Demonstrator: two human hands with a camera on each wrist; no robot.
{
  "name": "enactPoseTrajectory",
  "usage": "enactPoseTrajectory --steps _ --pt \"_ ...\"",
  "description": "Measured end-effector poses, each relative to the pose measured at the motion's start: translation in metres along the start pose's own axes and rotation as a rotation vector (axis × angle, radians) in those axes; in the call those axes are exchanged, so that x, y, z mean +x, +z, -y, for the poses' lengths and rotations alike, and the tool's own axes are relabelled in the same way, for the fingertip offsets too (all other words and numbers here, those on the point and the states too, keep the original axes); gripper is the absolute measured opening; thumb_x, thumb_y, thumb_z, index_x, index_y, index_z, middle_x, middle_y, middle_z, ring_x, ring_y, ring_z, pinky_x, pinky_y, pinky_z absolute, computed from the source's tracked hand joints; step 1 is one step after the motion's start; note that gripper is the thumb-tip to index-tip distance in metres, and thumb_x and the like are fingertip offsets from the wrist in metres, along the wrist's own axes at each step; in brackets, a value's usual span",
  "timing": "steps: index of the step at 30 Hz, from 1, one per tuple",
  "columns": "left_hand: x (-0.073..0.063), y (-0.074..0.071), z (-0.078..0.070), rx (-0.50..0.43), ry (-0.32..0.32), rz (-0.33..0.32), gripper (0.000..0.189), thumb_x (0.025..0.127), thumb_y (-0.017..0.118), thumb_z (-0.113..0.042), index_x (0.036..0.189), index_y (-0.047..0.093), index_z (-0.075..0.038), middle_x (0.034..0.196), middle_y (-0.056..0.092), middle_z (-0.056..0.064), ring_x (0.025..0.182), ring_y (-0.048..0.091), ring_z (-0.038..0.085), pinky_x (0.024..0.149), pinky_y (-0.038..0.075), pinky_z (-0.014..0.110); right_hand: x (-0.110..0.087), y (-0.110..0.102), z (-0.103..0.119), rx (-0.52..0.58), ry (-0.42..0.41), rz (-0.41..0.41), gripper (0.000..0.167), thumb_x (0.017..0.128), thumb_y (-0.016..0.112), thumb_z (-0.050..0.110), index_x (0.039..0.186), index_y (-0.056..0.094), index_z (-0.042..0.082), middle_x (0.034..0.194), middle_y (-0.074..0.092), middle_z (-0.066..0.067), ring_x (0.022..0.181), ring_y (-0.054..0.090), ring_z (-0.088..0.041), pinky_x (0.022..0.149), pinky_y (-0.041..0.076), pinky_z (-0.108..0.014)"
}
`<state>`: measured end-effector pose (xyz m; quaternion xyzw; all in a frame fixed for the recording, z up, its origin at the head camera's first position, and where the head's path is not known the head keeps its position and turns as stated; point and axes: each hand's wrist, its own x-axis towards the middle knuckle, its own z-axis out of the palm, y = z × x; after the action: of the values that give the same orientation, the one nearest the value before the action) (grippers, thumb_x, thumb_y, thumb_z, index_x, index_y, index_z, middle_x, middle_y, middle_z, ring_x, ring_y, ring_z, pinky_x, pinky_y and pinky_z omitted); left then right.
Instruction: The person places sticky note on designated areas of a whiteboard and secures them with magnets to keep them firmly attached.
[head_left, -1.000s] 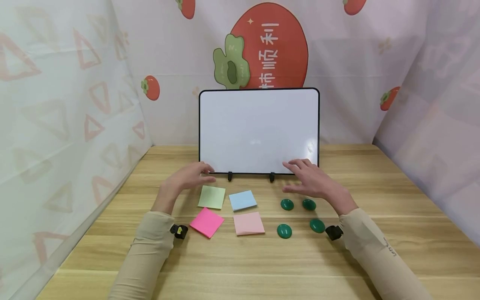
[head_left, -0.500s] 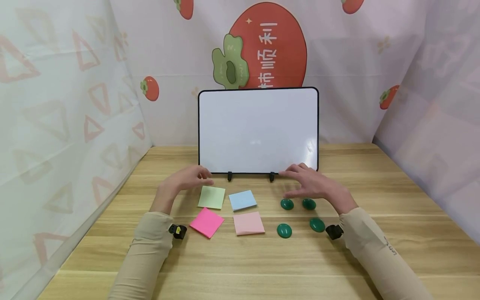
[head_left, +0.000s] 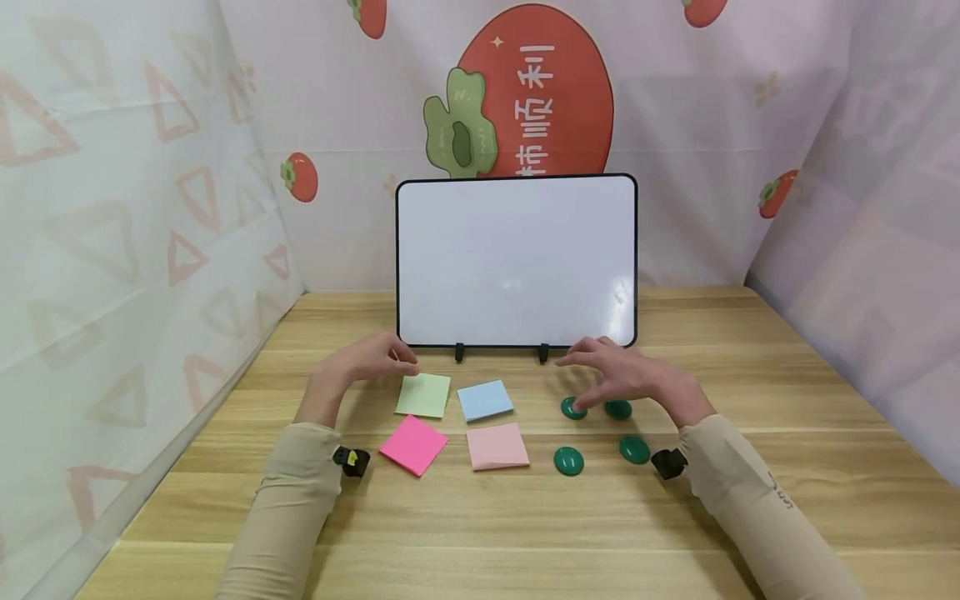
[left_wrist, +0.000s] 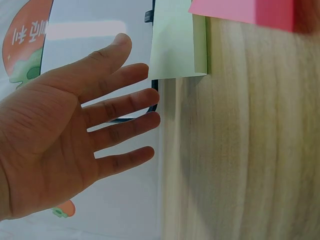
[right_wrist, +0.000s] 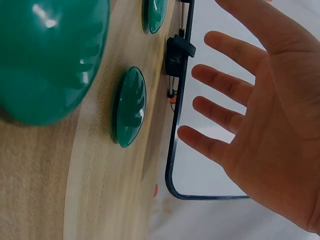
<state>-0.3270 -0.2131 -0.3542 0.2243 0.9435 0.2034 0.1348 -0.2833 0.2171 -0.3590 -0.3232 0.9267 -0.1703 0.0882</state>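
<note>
My left hand (head_left: 371, 357) hovers at the far left corner of a pale green sticky note (head_left: 423, 395), its fingers fairly straight and the palm holding nothing in the left wrist view. Over the far pair of green domed discs is my right hand (head_left: 618, 372), fingers spread; its thumb overlaps the left disc (head_left: 572, 407) in the head view. The right wrist view shows that palm bare, beside another green disc (right_wrist: 132, 107). A hot pink sticky note (head_left: 414, 446), a blue one (head_left: 486, 401) and a light pink one (head_left: 498, 447) lie near the green note.
A black-framed whiteboard (head_left: 517, 258) stands upright at the back on small black feet (head_left: 543, 353). Two more green discs (head_left: 568, 461) lie nearer on the wooden table (head_left: 480, 533). Printed cloth (head_left: 345, 100) hangs behind and along both sides.
My left hand has shifted slightly left and down toward the green note. My right hand has lowered, its thumb now over the far left disc. The notes and discs have stayed put.
</note>
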Motion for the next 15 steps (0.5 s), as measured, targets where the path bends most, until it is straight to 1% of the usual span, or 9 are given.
enactPoseTrajectory --steps 3,6,11,15 --pt "-0.0001 -0.0003 0.0015 -0.008 -0.001 0.014 0.033 0.093 0.069 -0.034 0.116 0.074 -0.01 0.117 0.072 0.007 0.102 0.063 0.018 0.088 0.052 0.038 -0.0003 0.001 -0.0027 0.02 0.014 0.029 0.074 0.081 0.079 0.046 0.144 0.052 0.018 0.145 0.043 -0.012 0.127 0.041 -0.032 0.099 0.041 -0.06" --pt "0.0 -0.0004 0.0025 -0.01 0.003 0.023 0.03 0.093 0.07 -0.032 0.113 0.075 -0.01 0.113 0.073 0.006 0.097 0.062 0.016 0.085 0.052 0.036 -0.0004 0.002 -0.0048 0.041 0.03 0.051 0.075 0.08 0.081 0.045 0.144 0.052 0.02 0.147 0.041 -0.012 0.13 0.04 -0.033 0.101 0.039 -0.06" --pt "0.0002 -0.0003 0.0036 -0.017 0.019 0.037 0.023 0.093 0.07 -0.028 0.107 0.076 -0.011 0.104 0.073 0.003 0.088 0.059 0.014 0.08 0.05 0.032 0.0 0.0038 -0.0081 0.064 0.017 0.074 0.072 0.079 0.082 0.044 0.142 0.055 0.02 0.149 0.04 -0.014 0.134 0.036 -0.037 0.104 0.035 -0.063" --pt "0.0002 0.0008 0.0045 -0.015 0.018 0.044 0.021 0.092 0.07 -0.029 0.104 0.077 -0.013 0.102 0.073 0.002 0.091 0.061 0.013 0.084 0.051 0.034 -0.0001 0.0051 -0.0103 0.09 0.018 0.097 0.071 0.079 0.082 0.044 0.141 0.056 0.022 0.15 0.038 -0.015 0.137 0.033 -0.042 0.105 0.032 -0.068"
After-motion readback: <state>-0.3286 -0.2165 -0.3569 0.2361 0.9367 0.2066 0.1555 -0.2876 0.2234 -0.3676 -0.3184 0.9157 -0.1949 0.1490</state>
